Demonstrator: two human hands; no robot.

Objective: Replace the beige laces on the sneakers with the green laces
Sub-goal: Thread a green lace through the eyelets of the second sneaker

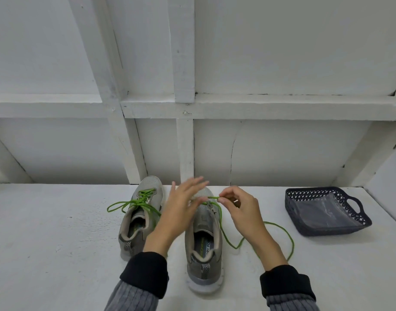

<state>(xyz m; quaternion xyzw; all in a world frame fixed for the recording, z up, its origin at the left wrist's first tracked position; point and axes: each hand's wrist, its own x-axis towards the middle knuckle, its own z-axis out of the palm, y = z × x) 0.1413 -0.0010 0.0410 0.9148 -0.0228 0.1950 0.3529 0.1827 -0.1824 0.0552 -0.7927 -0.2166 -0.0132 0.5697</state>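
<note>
Head view: a green lace (255,237) is being threaded at the lowest eyelets of the right-hand sneaker (204,241), which stands toe-to-wall at the middle of the white table (58,254); most of this lace trails loose across the table on the shoe's right side. Its end is pinched between thumb and fingertips of the right hand (238,212), while the left hand (183,207) is held spread and blurred over the toe, gripping nothing visible. The left-hand sneaker (138,216) is already laced in green, its ends lying untied. No beige laces are seen. A dark basket (327,212) sits well apart on the right. Roughly half is judged done.
</note>
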